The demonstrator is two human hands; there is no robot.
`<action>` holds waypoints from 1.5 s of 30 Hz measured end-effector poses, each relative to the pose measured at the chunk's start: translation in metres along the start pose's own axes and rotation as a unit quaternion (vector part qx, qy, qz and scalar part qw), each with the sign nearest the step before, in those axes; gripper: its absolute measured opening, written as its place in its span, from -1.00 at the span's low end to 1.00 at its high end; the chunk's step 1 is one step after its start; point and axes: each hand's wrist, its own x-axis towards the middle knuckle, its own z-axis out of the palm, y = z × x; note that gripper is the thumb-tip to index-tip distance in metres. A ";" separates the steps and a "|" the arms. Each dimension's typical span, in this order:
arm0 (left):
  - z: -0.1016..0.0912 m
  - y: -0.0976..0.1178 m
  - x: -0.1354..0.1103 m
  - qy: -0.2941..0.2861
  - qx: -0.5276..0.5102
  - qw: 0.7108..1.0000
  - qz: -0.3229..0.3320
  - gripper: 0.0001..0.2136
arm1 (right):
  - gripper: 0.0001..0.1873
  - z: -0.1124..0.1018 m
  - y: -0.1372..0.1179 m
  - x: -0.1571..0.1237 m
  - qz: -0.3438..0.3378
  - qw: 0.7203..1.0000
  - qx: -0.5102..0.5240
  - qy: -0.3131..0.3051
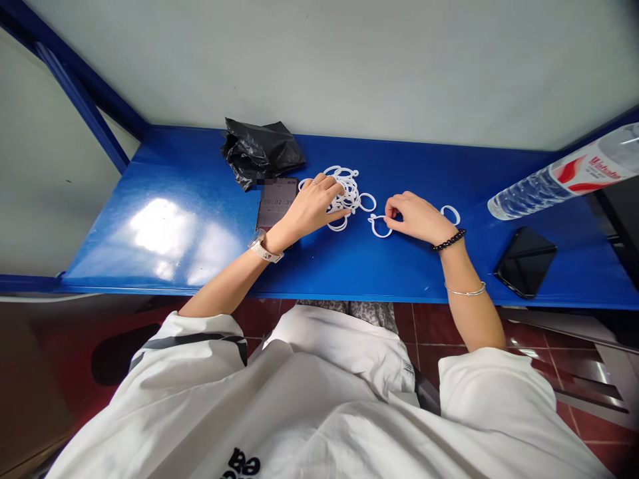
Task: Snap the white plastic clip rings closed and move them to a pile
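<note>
A heap of several white plastic rings [347, 188] lies on the blue shelf [200, 219]. My left hand [312, 205] rests on the heap's left side with fingers curled onto the rings, index finger stretched toward the right. My right hand [417, 216] pinches a single white ring [379, 226] that lies flat on the shelf just right of the heap. Another lone white ring [450, 213] lies behind my right hand.
A phone showing a timer [276, 201] lies left of the heap, with a crumpled black plastic bag [259, 152] behind it. A second dark phone [525, 261] lies at the right. A water bottle [564, 176] lies on its side at the far right.
</note>
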 end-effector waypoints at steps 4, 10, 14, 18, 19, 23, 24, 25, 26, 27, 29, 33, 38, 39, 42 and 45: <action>0.002 -0.001 0.001 0.037 -0.030 0.999 0.013 -0.78 | -0.83 0.007 -0.011 0.003 -0.059 0.994 0.010 0.093; -0.005 0.004 0.000 0.060 -0.124 0.987 0.087 -0.72 | -0.88 0.019 -0.021 0.005 -0.140 0.967 0.023 0.213; -0.005 0.007 -0.001 0.038 -0.165 0.973 0.154 -0.64 | -0.88 0.024 -0.023 0.006 -0.169 0.951 0.023 0.258; -0.001 0.008 -0.002 0.027 -0.180 0.970 0.162 -0.53 | -0.89 0.026 -0.026 0.006 -0.192 0.933 0.065 0.298; 0.000 0.008 -0.002 0.027 -0.184 0.970 0.157 -0.51 | -0.88 0.026 -0.027 0.006 -0.194 0.930 0.079 0.303; -0.003 0.011 -0.004 0.024 -0.203 0.969 0.141 -0.42 | -0.83 0.026 -0.032 0.005 -0.203 0.914 0.123 0.328; -0.003 0.012 -0.004 0.023 -0.207 0.968 0.139 -0.40 | -0.82 0.027 -0.033 0.005 -0.206 0.910 0.131 0.334; -0.004 0.012 -0.004 0.019 -0.210 0.968 0.137 -0.40 | -0.82 0.027 -0.034 0.005 -0.208 0.908 0.136 0.338; -0.004 0.013 -0.004 0.014 -0.212 0.968 0.133 -0.40 | -0.81 0.028 -0.035 0.005 -0.209 0.906 0.140 0.339; -0.004 0.014 -0.005 0.008 -0.214 0.968 0.130 -0.41 | -0.81 0.028 -0.035 0.005 -0.210 0.906 0.142 0.340; -0.005 0.014 -0.005 0.000 -0.224 0.966 0.125 -0.43 | -0.81 0.029 -0.036 0.005 -0.213 0.905 0.140 0.340; -0.006 0.015 -0.006 -0.004 -0.261 0.960 0.105 -0.41 | -0.81 0.028 -0.035 0.005 -0.210 0.903 0.125 0.354; -0.008 0.015 -0.005 -0.001 -0.288 0.953 0.098 -0.42 | -0.78 0.027 -0.035 0.005 -0.201 0.903 0.100 0.367; -0.008 0.015 -0.005 0.000 -0.288 0.953 0.096 -0.42 | -0.76 0.027 -0.035 0.004 -0.193 0.907 0.094 0.361; -0.006 0.014 -0.005 0.004 -0.280 0.956 0.091 -0.43 | -0.72 0.027 -0.035 0.004 -0.172 0.919 0.077 0.346; -0.004 0.012 -0.005 0.017 -0.268 0.959 0.092 -0.49 | -0.71 0.026 -0.036 0.002 -0.157 0.921 0.076 0.349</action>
